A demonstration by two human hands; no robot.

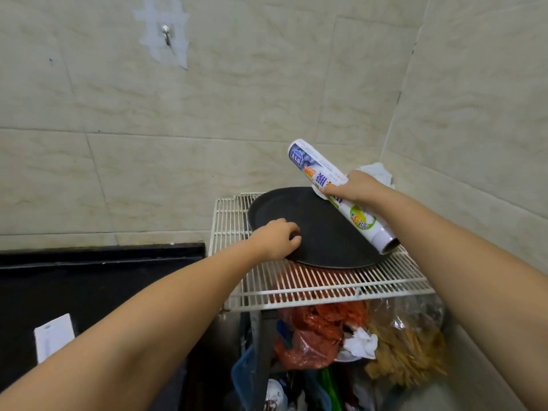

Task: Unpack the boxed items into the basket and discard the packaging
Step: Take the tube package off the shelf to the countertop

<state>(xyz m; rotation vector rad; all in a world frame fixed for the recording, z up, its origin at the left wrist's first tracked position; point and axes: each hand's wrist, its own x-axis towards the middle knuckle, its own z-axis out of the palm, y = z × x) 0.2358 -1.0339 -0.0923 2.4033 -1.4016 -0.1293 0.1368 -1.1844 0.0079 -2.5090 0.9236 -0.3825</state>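
1. Roll (341, 194) is the thing here. It's a printed roll of wrap, out of any box, held up at a slant above the right side of the tray (326, 232), but I'll go left to right.
2. Far left: a flat white box (53, 336) lies on the black counter (89, 277). Could be packaging, can't read it from here.
3. My left hand (277, 238) sits on the tray's near-left edge, fingers curled over the rim. Looks like it's steadying or about to shift it.
4. The tray is round and dark and lies on a white wire rack (326, 283).
5. My right hand (355, 186) grips the roll about mid-length, fingers wrapped round it, thumb hidden.
6. Under the rack: a red bag (314, 336) and other bagged stuff, with something blue (241, 375) at the bottom, maybe a basket rim, can't tell.
7. My guess at the step: item is unpacked and now needs a home. No clear basket in view, so the next move calls for finding it, then lowering the roll in without clipping the rack. Box goes in the trash after.
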